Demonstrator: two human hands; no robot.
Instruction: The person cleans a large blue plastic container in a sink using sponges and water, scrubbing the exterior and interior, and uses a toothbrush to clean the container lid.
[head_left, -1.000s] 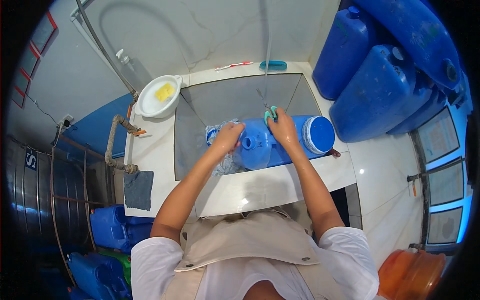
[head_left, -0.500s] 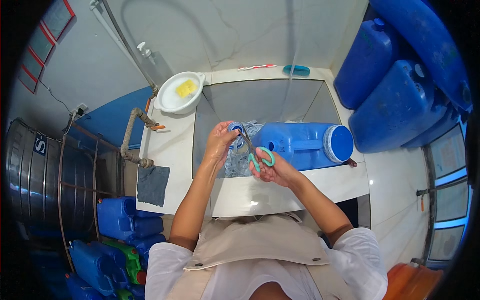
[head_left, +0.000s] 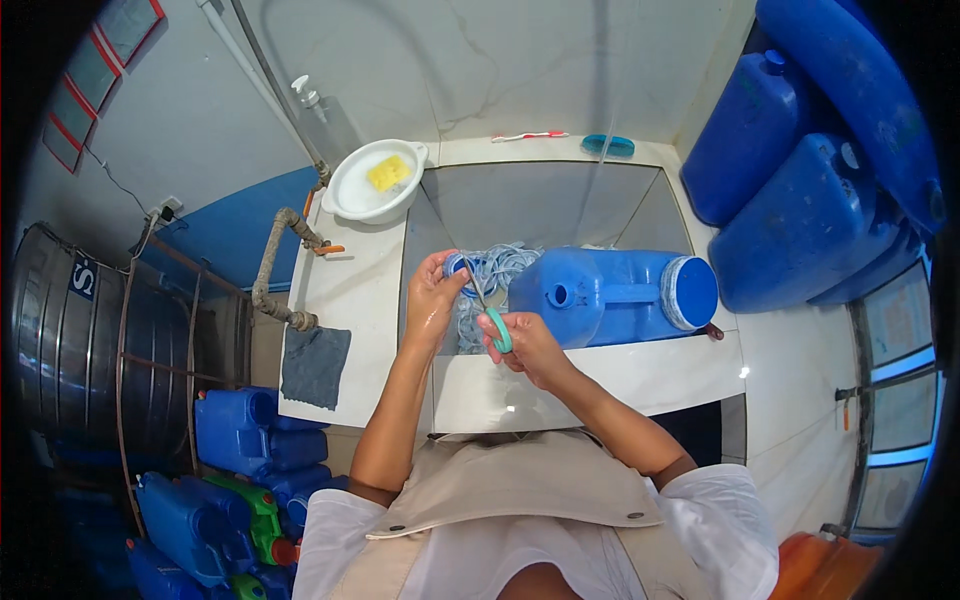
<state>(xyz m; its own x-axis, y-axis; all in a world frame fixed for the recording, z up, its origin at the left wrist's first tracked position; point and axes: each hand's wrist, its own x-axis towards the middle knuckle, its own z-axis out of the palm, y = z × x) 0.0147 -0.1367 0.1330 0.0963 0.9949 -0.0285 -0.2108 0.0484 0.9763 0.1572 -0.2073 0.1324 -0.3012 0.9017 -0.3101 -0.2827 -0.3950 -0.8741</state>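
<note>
Right now my left hand (head_left: pixel 433 292) pinches a small blue cap (head_left: pixel 456 264) over the left part of the sink (head_left: pixel 560 195). My right hand (head_left: pixel 528 345) is wrapped around the green-handled scissors (head_left: pixel 497 322), whose blades point up toward the cap; whether their tips touch it, I cannot tell. Clear stringy strips (head_left: pixel 512 262) lie heaped in the sink, just left of a blue jug (head_left: pixel 630 293) with its wide lid facing right. Beyond my left hand, a white basin (head_left: pixel 375 212) holds a yellow sponge (head_left: pixel 388 173).
</note>
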